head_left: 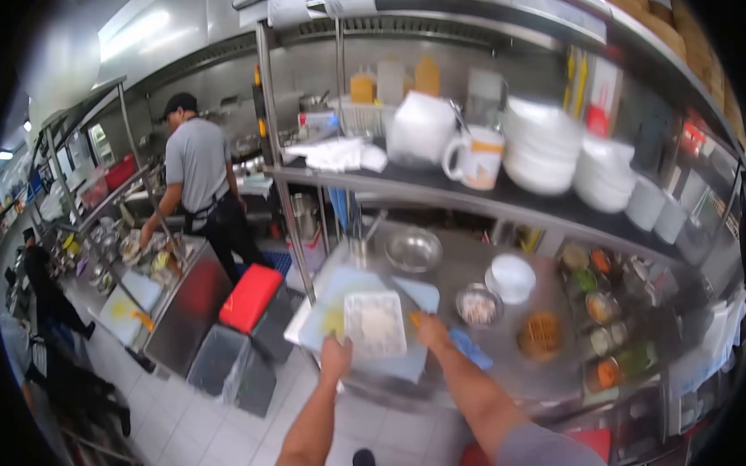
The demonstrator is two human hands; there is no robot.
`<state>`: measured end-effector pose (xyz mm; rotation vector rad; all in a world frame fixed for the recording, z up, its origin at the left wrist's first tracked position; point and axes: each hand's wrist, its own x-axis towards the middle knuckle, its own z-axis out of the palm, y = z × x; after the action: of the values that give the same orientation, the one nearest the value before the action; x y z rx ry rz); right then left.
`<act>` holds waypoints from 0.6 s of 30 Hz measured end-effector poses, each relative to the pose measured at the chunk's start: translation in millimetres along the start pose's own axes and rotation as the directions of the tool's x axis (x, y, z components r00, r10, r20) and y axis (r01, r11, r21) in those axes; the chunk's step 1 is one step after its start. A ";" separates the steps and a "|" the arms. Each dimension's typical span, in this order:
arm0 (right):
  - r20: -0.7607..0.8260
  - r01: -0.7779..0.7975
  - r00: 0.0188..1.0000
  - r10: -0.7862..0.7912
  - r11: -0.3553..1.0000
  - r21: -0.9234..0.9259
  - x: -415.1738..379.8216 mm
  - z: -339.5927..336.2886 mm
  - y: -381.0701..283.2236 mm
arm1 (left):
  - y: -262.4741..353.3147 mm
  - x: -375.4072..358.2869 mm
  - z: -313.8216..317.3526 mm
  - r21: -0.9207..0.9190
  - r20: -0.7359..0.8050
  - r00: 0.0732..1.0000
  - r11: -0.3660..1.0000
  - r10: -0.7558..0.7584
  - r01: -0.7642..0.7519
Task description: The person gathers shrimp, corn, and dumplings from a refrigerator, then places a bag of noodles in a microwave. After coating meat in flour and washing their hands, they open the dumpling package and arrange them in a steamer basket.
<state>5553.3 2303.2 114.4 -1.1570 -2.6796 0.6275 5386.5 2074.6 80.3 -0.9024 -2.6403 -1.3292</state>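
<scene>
- Stainless-steel kitchen counter [509, 364] fills the middle and lower right of the frame, with pale tiled floor [204, 440] at lower left.
- White rectangular container [374, 325], holding pale, blurred contents, is at centre, over a light-blue board [323, 321].
- Left hand [336, 357] is at the container's lower-left edge; blur hides whether its fingers clamp it.
- Right hand [431, 332] has curled fingers beside a small orange piece [415, 319]; I cannot tell how firmly they grip.
- Counted right of centre: two metal bowls [413, 250], one white bowl stack [510, 279], one brown basket [541, 335], one blue cloth [470, 349].
- Overhead shelf [437, 181], bearing one mug [477, 157], crosses the upper right, hiding part of the counter's back.
- Another person [198, 169] stands upper left.
</scene>
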 end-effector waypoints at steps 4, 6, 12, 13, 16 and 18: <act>0.078 -0.079 0.993 0.093 0.984 -0.160 25.9 15.1 -18.7 | 7.8 46.1 20.2 -0.017 0.309 0.931 0.978 -0.193 0.208; 0.108 -0.137 0.983 0.151 0.982 -0.128 37.7 18.9 -14.3 | 7.3 55.1 31.5 0.037 0.293 0.924 0.969 -0.244 0.244; 0.131 -0.164 0.976 0.176 0.981 -0.102 52.0 -4.8 -20.0 | -37.3 118.2 68.0 0.059 0.268 0.961 0.994 0.073 -0.092; 0.145 -0.138 0.977 0.157 0.982 -0.133 37.2 -28.3 -28.8 | -55.1 123.5 82.6 0.104 0.315 0.946 0.988 0.074 -0.112; 0.090 0.139 0.988 -0.126 0.979 -0.148 50.7 -58.2 -9.5 | -76.6 183.7 107.8 0.130 0.469 0.853 0.937 0.229 -0.323; 0.198 0.185 0.969 -0.150 0.967 -0.176 21.2 -114.4 -49.5 | -66.9 185.6 100.7 -0.001 0.469 0.806 0.912 0.362 -0.410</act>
<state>5540.5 2324.2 238.5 -0.9386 -3.0126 0.4760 5218.9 2207.7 23.4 -1.8193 -2.5711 -0.9607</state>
